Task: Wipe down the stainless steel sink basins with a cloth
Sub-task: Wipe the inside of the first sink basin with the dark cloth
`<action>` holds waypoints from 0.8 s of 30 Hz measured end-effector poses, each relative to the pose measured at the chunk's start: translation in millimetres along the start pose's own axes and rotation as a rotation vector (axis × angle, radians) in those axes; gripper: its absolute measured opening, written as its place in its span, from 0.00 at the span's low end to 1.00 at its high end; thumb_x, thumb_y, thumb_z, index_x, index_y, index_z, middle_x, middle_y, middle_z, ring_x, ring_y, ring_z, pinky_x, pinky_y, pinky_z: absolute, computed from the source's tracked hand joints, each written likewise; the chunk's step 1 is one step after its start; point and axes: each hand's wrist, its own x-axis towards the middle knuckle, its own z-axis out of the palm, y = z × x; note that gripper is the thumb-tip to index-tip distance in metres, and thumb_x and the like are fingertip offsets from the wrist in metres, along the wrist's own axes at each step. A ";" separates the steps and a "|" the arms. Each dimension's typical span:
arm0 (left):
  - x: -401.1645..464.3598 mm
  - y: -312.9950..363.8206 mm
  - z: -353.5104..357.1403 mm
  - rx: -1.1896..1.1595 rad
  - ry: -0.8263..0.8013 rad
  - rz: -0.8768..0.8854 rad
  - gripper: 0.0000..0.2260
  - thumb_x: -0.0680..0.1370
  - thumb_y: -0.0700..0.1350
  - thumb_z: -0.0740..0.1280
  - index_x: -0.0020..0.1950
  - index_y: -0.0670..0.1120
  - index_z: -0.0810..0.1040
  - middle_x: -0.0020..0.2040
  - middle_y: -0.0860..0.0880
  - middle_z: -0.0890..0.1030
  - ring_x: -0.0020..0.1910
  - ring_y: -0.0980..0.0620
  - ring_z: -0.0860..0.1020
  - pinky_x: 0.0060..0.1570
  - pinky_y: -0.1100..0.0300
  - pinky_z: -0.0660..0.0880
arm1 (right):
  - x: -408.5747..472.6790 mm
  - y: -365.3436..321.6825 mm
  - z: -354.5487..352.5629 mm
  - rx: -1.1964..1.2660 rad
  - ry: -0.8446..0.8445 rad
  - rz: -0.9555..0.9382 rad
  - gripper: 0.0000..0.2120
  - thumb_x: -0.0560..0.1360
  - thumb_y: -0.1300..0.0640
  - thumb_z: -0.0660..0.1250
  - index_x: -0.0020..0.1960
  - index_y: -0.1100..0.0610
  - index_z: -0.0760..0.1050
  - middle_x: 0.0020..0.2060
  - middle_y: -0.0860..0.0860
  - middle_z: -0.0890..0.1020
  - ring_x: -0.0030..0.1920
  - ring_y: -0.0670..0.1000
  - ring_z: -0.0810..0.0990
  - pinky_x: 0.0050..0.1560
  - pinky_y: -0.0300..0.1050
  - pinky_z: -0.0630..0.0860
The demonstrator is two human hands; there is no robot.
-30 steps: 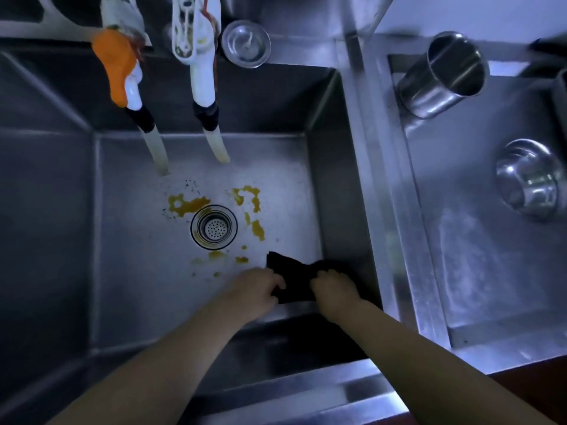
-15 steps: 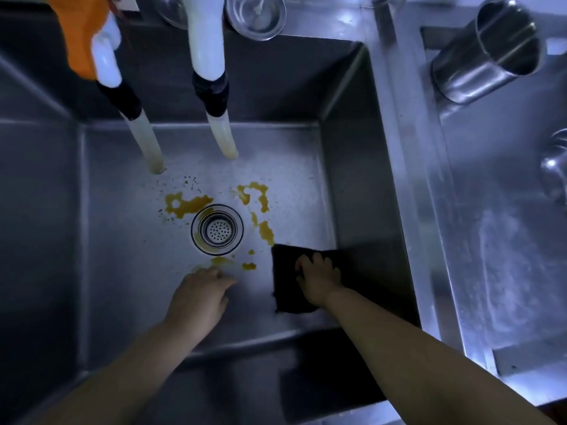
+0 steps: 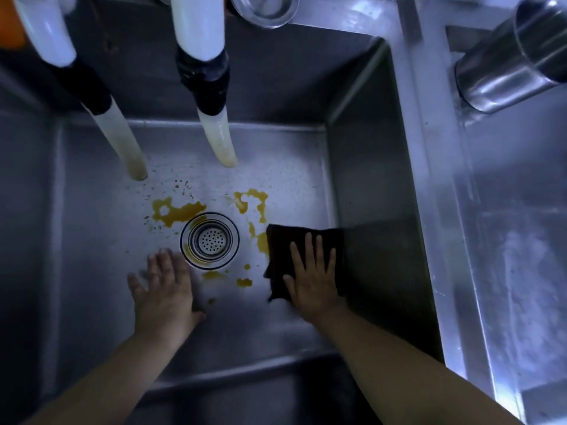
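A deep stainless steel sink basin (image 3: 98,271) fills the view, with a round drain strainer (image 3: 210,240) in its floor. Yellow-orange stains (image 3: 178,211) lie around the drain on its left, right and near sides. A dark cloth (image 3: 283,250) lies flat on the basin floor against the right wall. My right hand (image 3: 313,271) presses flat on the cloth with straight, spread fingers. My left hand (image 3: 164,286) rests flat on the bare basin floor just left of and below the drain, fingers spread, holding nothing.
Two white hoses (image 3: 214,130) with black collars hang into the basin from the back. A round metal lid (image 3: 265,9) sits on the back ledge. A second basin (image 3: 521,271) lies to the right past the divider, with a steel cup (image 3: 515,56) lying tilted in it.
Both hands held the bunched cloth together; the left hand let go and moved left beside the drain. The cloth now lies spread flat under my right hand, nearer the stains.
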 end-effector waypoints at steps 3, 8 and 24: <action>0.0 -2.8 -2.7 0.062 -0.062 -0.044 0.56 0.67 0.67 0.67 0.74 0.36 0.38 0.77 0.37 0.44 0.76 0.38 0.46 0.68 0.36 0.54 | -30.0 -6.3 2.7 -0.026 -0.105 0.035 0.37 0.71 0.44 0.67 0.75 0.55 0.59 0.73 0.63 0.62 0.73 0.66 0.57 0.68 0.71 0.51; 2.9 -2.4 -2.1 0.094 -0.081 -0.023 0.55 0.68 0.66 0.68 0.74 0.34 0.40 0.76 0.34 0.47 0.75 0.35 0.49 0.69 0.40 0.57 | -16.6 -6.5 11.2 0.033 -0.212 0.096 0.39 0.79 0.40 0.50 0.68 0.51 0.22 0.69 0.56 0.24 0.61 0.60 0.16 0.57 0.58 0.15; 17.8 -5.0 15.0 0.045 -0.092 -0.014 0.58 0.65 0.66 0.70 0.74 0.34 0.40 0.75 0.34 0.45 0.74 0.35 0.47 0.71 0.46 0.58 | 186.2 18.6 -58.8 0.009 0.081 0.122 0.38 0.77 0.38 0.52 0.77 0.49 0.37 0.76 0.59 0.38 0.75 0.59 0.34 0.69 0.57 0.28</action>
